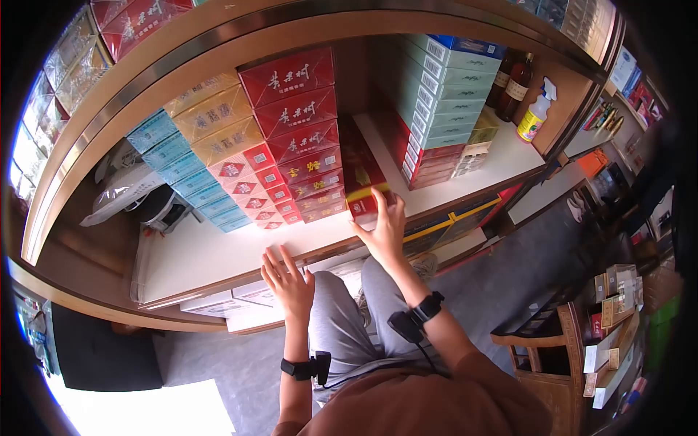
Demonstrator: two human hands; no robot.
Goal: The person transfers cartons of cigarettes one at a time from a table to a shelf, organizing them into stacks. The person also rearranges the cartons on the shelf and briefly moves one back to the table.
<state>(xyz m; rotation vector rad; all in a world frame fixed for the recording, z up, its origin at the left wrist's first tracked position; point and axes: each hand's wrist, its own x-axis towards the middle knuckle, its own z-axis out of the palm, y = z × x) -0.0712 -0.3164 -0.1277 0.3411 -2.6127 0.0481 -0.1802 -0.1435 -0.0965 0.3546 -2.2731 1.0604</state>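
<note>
A dark red carton with a yellow band point(363, 174) lies lengthwise on the white shelf point(196, 254), in the gap between taller stacks. My right hand point(383, 230) grips its front end, thumb at the left side and fingers on top and right. Just left of the carton rises a stack of red cartons point(294, 109) with white and yellow lettering. My left hand point(289, 283) is open, fingers spread at the shelf's front edge, holding nothing. Nearby stand pale cartons with red diamonds point(254, 189), gold cartons point(218, 120) and light blue cartons point(174, 167).
On the right stand pale green cartons point(451, 94), dark bottles point(516, 87) and a yellow spray bottle point(536, 116). A curved wooden counter edge point(160, 65) arches over the shelf. At the lower right, a wooden chair point(545, 349) stands near stacked boxes point(614, 341).
</note>
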